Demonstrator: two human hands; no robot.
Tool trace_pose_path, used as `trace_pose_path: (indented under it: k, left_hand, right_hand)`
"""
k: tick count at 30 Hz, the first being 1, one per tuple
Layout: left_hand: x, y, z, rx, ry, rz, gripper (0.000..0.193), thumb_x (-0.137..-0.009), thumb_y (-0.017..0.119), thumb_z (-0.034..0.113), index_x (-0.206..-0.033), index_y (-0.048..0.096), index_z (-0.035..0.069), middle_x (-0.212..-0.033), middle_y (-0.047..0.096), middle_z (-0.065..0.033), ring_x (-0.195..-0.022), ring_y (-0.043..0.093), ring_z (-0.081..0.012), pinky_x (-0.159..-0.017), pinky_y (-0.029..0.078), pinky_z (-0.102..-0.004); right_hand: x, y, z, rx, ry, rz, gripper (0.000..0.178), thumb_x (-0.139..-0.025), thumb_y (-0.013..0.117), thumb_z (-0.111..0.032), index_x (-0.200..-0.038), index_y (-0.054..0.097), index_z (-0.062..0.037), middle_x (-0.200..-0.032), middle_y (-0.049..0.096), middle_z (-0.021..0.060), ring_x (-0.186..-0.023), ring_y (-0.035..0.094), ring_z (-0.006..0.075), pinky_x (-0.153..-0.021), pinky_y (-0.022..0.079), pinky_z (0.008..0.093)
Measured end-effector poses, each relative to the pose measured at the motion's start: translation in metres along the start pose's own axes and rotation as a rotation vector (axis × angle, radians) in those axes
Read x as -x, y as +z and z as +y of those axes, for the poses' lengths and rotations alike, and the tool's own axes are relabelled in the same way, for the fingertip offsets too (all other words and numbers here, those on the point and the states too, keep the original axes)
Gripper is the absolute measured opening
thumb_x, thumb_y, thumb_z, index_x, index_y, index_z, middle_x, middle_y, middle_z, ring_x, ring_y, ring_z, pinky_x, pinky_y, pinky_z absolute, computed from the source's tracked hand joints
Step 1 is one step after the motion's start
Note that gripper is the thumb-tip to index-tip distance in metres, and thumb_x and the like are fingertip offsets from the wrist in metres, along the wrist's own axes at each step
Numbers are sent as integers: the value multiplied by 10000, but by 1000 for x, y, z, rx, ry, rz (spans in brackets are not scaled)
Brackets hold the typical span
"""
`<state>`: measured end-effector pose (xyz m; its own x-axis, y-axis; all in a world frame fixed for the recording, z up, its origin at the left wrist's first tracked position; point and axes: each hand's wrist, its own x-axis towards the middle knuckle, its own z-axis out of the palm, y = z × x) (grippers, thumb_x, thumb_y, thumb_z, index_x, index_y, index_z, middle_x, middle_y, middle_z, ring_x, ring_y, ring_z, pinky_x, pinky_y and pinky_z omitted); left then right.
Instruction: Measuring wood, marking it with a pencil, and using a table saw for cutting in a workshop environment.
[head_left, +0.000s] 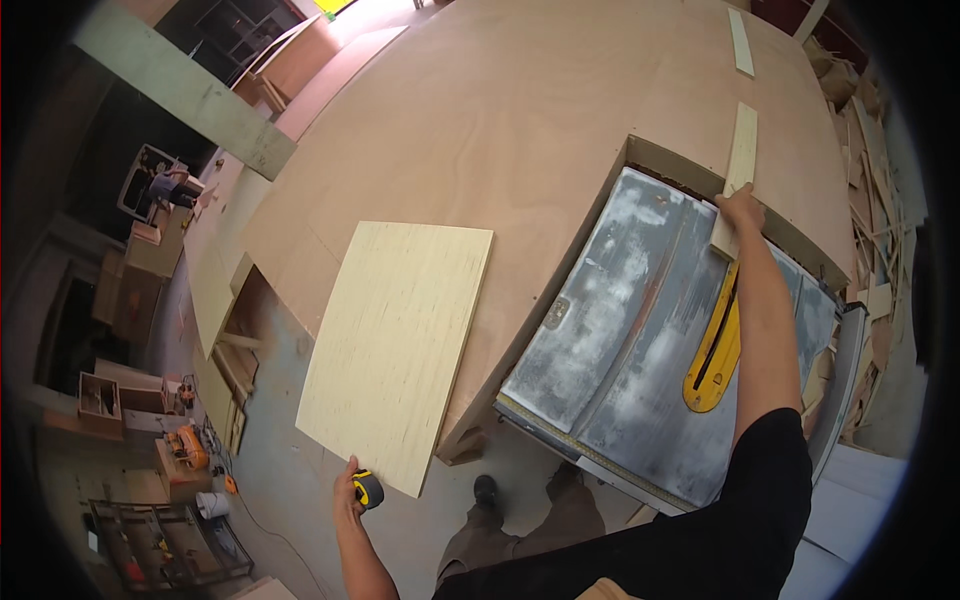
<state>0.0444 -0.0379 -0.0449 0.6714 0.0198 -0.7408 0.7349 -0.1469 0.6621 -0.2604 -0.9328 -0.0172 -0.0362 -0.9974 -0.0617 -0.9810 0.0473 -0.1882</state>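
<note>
Plywood panel [395, 345], pale, left of frame centre: long axis runs up the frame, top end leaning a little right. Upper part over the big brown table [480, 120], lower end past its edge, floor [275, 505] showing beside it.

Left hand [350, 488] at the panel's lower edge, fingers grasping a yellow-and-black tape measure [369, 489]. Fingertip against the panel edge; can't tell if they grip the panel too.

Right hand [741, 209], right of centre: fingers closed on a pale wood strip [743, 145]. Strip's long axis near vertical in frame, far end pointing to the top edge, tipped slightly right. Short pale length shows below the hand too; can't tell if it's the same piece. That lower end is over the grey saw top [625, 330], near the yellow slotted insert [712, 372].

Second strip [740, 43] lies further up on the table, upper right, also lengthwise, top tilted left.
</note>
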Motion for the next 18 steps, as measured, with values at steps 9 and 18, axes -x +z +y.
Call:
trace_pose_path:
  k: [9,18]
  left_hand:
    - [-69,21,1,-249,-106,-303,511,-950,539,480,-1146,606,13,-974,672,-137,-781,662,-259,-669,564,-399]
    - [-108,34,-43,-700,-120,-717,538,-933,558,491,-1145,609,-1,-985,662,-137,-801,649,-245,-693,551,-389]
  right_hand:
    - [148,-195,75,-130,-286,356,531,-729,664,-403,-1194,660,-146,-1093,654,218,-1093,576,362,-856,526,457]
    - [335,-315,298,14,397,505,574,-858,537,-613,-1021,725,-96,-1037,686,214,-955,667,385,-821,526,487]
